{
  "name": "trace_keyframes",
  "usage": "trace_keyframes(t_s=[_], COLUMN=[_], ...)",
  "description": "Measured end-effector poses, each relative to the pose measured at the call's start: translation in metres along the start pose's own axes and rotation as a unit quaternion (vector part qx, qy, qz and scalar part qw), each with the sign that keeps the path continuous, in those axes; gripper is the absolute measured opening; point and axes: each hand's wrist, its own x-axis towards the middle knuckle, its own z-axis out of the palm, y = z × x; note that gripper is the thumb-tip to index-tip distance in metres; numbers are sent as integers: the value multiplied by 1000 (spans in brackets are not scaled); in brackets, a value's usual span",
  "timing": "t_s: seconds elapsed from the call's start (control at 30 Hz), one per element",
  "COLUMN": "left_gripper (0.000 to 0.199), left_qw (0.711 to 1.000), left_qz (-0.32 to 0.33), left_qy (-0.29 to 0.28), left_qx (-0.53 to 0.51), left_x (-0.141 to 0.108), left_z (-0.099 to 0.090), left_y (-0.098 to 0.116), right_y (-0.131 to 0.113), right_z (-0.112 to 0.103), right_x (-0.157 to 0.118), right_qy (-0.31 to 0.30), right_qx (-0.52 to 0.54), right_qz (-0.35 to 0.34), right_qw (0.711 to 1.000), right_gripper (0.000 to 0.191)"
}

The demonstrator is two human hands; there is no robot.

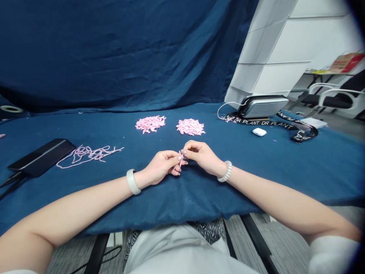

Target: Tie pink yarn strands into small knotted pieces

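A short piece of pink yarn (180, 163) is pinched in my left hand (163, 164), with its lower end hanging beside the fingers. My right hand (203, 155) meets the left at the fingertips, its thumb and forefinger pressed together at the upper end of the same yarn. Both hands hover over the near part of the blue cloth (228, 198). Beyond them lie two heaps of small pink pieces, a left heap (150, 124) and a right heap (191, 127). The exact grip between the fingertips is too small to make out.
Loose pink yarn (90, 153) lies tangled at left, beside a black power bank (42, 156) with cables. At right are a white earbud case (259, 132), a black lettered lanyard (264, 122) and a silver ribbed case (265, 107). A blue curtain (122, 53) hangs behind.
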Motion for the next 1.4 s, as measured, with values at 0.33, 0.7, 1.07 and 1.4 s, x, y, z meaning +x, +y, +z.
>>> trace_keyframes(t_s=[0.33, 0.7, 1.07, 1.4], left_gripper=[24, 23, 26, 27], left_qw=[1000, 998, 998, 999], left_qz=[12, 32, 21, 0], left_qy=[6, 5, 8, 8], left_qx=[27, 60, 63, 53], left_x=[-1, -1, 0, 0], left_z=[4, 0, 2, 4], left_y=[1, -5, -2, 0], right_y=[4, 7, 2, -1], right_z=[0, 3, 1, 7], right_x=[0, 2, 0, -2], right_qy=[-10, -44, -41, -13], right_qx=[6, 90, 12, 35], right_qz=[4, 66, 23, 65], right_qw=[1000, 993, 999, 997], right_gripper=[24, 29, 23, 30])
